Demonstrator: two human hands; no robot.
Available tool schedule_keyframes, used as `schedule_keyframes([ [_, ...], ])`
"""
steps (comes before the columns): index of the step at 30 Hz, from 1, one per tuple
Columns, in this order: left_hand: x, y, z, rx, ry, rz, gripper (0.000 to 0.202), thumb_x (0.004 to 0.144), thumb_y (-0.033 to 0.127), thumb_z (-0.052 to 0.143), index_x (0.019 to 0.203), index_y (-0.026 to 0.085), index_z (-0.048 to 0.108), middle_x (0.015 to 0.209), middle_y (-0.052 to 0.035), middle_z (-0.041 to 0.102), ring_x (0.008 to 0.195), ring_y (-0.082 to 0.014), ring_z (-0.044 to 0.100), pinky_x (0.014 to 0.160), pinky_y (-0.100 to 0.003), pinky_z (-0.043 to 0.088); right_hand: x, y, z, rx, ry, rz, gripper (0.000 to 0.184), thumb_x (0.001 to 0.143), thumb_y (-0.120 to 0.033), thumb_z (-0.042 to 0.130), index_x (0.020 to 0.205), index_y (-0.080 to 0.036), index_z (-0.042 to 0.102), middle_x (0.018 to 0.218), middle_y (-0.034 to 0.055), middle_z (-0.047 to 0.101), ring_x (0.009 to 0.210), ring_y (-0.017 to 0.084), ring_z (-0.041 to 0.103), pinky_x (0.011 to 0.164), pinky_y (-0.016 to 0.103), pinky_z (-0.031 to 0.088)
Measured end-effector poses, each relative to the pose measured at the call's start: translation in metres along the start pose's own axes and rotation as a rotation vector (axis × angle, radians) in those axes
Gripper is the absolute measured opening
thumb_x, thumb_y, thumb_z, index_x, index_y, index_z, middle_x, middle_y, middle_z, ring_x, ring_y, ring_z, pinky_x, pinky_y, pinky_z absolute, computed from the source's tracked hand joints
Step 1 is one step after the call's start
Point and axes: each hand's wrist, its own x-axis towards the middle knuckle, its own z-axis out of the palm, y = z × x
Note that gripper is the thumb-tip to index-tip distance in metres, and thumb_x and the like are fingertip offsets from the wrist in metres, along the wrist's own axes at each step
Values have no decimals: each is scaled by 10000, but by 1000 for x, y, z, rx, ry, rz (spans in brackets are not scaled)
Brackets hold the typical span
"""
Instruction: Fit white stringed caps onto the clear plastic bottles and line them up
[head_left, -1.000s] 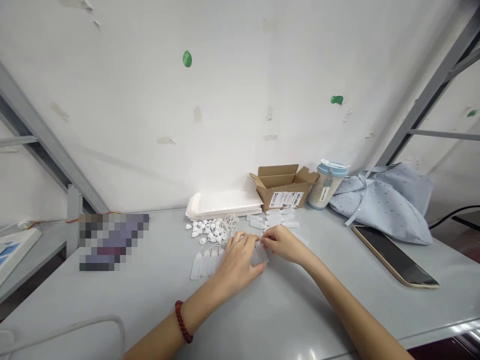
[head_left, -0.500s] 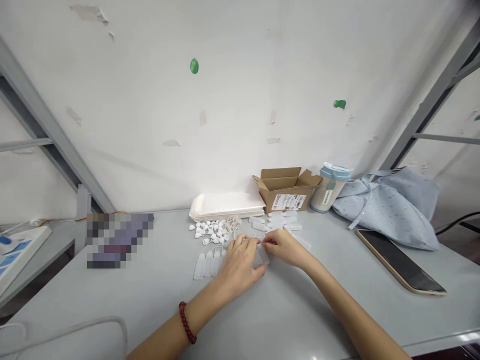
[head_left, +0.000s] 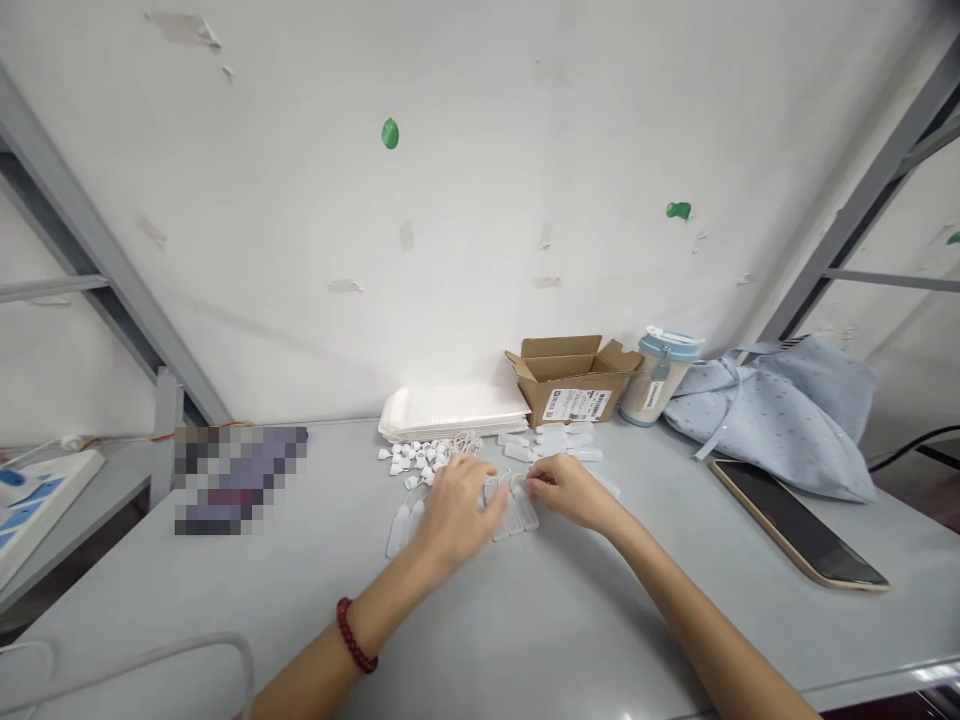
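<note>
My left hand (head_left: 455,510) rests palm down on a row of small clear plastic tags (head_left: 514,512) laid side by side on the grey table (head_left: 570,620). Its fingers cover the middle of the row, and one tag (head_left: 398,529) shows at the left. My right hand (head_left: 571,490) sits at the right end of the row, fingertips pinched near a tag; what they grip is too small to see. A pile of small white caps (head_left: 417,459) and a coil of white string (head_left: 468,441) lie just behind my left hand. More clear tags (head_left: 551,441) lie behind my right hand.
A stack of white foam trays (head_left: 452,410), an open cardboard box (head_left: 574,378) and a lidded cup (head_left: 661,374) stand along the wall. A blue cloth bag (head_left: 780,412) and a phone (head_left: 796,520) lie at the right. Grey rack beams frame both sides.
My left hand slid left and slightly back along the row, uncovering tags at its right end. My right hand stayed almost in place.
</note>
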Motion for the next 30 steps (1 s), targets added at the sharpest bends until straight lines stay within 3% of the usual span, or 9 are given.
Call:
schedule_keyframes([
  [2,5,-15,-12,44,71,-69,191,833,186,434,912,175,607,960,-64,650,1007,-231,529,887,-390,419,1,1,0,2,30,4,226,736,-151,426,618,-140,619,594,19,636,459,113,514,463,211,348],
  [5,9,-34,-24,67,68,-95,272,827,113,365,923,155,616,959,-81,658,1004,-246,531,847,-406,441,4,2,1,-17,107,-13,222,765,-142,420,674,-145,623,657,24,653,540,131,556,513,218,384],
  [9,7,-41,-21,78,-2,-35,357,795,33,331,948,149,631,964,-76,667,1016,-233,527,842,-383,447,9,9,6,-93,240,-67,217,812,-138,419,833,-142,635,846,73,657,792,191,580,702,279,420],
  [12,5,-36,-15,104,-59,28,361,805,50,350,996,176,629,1047,-51,663,1129,-249,465,925,-428,389,14,16,12,-156,290,-110,201,821,-130,450,911,-141,630,977,100,630,967,226,532,827,319,395],
  [18,1,-28,-15,185,-158,14,340,880,254,366,1113,181,602,1244,-71,573,1266,-318,327,987,-555,278,19,24,20,-252,251,-145,209,826,-138,495,978,-154,637,1102,108,600,1056,245,499,870,345,369],
  [23,1,-26,-14,202,-200,10,350,887,266,352,1115,180,604,1213,-78,589,1257,-328,334,977,-560,280,19,26,23,-311,213,-126,253,839,-148,476,1036,-180,631,1178,114,568,1107,272,470,861,389,347],
  [30,1,-25,-12,221,-186,-1,328,895,302,365,1063,177,617,1171,-89,603,1234,-327,346,967,-540,280,18,23,22,-352,167,-131,267,888,-197,400,978,-209,651,1149,99,589,1126,265,436,872,420,313],
])
